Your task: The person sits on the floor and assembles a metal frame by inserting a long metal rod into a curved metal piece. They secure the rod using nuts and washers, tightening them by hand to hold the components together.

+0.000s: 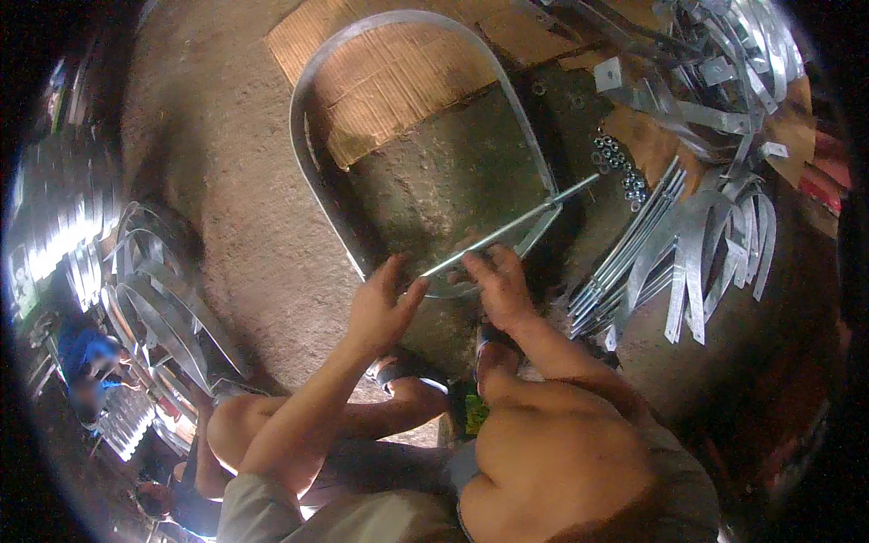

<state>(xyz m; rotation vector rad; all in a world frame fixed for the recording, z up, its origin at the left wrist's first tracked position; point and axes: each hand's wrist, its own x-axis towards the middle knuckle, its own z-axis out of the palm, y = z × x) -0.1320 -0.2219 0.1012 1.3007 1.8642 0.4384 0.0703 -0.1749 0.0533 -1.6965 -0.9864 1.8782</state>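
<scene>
A large rounded hoop of flat grey metal strap (308, 154) lies in front of me, its curved end away from me. A thin silvery metal rod (520, 220) slants across its near end and pokes out past the right side. My right hand (500, 285) has its fingers and thumb closed round the rod near its lower left part. At the hoop's near left corner, my left hand (385, 308) is curled round the strap, the thumb tip by the rod's end. The palm hides that corner, so the exact contact there is unclear.
Flat cardboard (389, 90) lies partly under the hoop. To the right are a pile of loose nuts (620, 167), a bundle of rods (625, 253) and heaped bent straps (697, 262). More curved straps (158, 290) lie left; a person in blue (86, 353) is beyond.
</scene>
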